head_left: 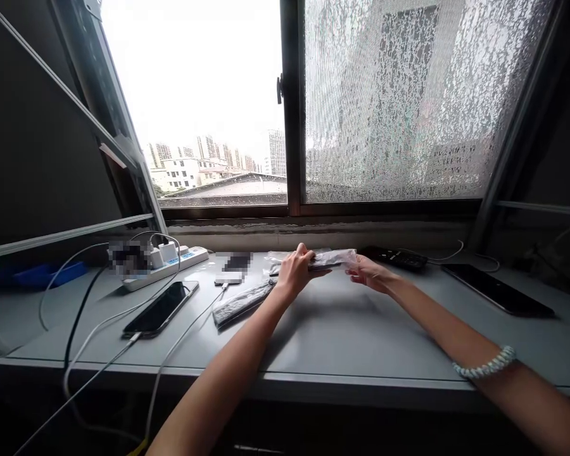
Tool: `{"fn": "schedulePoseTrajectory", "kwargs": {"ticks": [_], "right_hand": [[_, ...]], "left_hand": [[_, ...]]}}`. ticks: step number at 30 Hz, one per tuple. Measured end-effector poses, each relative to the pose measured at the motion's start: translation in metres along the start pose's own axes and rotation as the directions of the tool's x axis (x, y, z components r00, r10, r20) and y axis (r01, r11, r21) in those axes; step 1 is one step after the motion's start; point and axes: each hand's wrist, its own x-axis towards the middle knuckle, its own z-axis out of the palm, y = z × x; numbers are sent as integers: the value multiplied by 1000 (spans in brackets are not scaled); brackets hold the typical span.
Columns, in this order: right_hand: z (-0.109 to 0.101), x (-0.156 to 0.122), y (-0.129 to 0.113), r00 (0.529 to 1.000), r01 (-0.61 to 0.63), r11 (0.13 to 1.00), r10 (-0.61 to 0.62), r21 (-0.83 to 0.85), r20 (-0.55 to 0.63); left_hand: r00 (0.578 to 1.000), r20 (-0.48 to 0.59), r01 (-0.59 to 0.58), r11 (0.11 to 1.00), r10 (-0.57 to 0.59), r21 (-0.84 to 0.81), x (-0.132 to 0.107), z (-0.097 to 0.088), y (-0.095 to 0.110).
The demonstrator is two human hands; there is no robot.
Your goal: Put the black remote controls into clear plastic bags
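In the centre of the frame, the person's left hand (295, 269) curls over a slim dark item in a clear, crinkled plastic sleeve (335, 257), gripping it between thumb and fingers. Just right of it, the right hand (368, 273) pinches the sleeve's right end with its fingertips; how tightly cannot be told. A pale beaded bracelet (487, 365) circles the right forearm at lower right. The sleeve is near the back of a smooth pale-grey desk (384, 335).

Beside the left forearm, left of centre, a long, flat, dark packet in wrinkled clear plastic (242, 304) lies on the desk, angled down toward the left. Farther left lie a black glass-fronted smartphone (161, 310) with a white cable plugged in and, behind it, a white power strip (194, 256). At right of the frame rests a flat black rectangular device (498, 290).
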Motion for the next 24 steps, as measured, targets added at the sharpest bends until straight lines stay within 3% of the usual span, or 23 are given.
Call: {"fn": "schedulePoseTrajectory", "kwargs": {"ticks": [6, 12, 18, 24], "right_hand": [[13, -16, -12, 998, 27, 990, -19, -141, 56], [24, -19, -15, 993, 106, 971, -94, -216, 64], [23, -8, -13, 978, 148, 963, -177, -224, -113], [-6, 3, -15, 917, 124, 916, -253, -382, -310]], "left_hand": [[993, 11, -121, 993, 121, -1, 1, 1, 3], [989, 38, -147, 981, 143, 129, 2, -2, 4], [999, -6, -41, 986, 42, 161, 6, -6, -5], [988, -89, 137, 978, -124, 157, 6, -5, -25]]}}
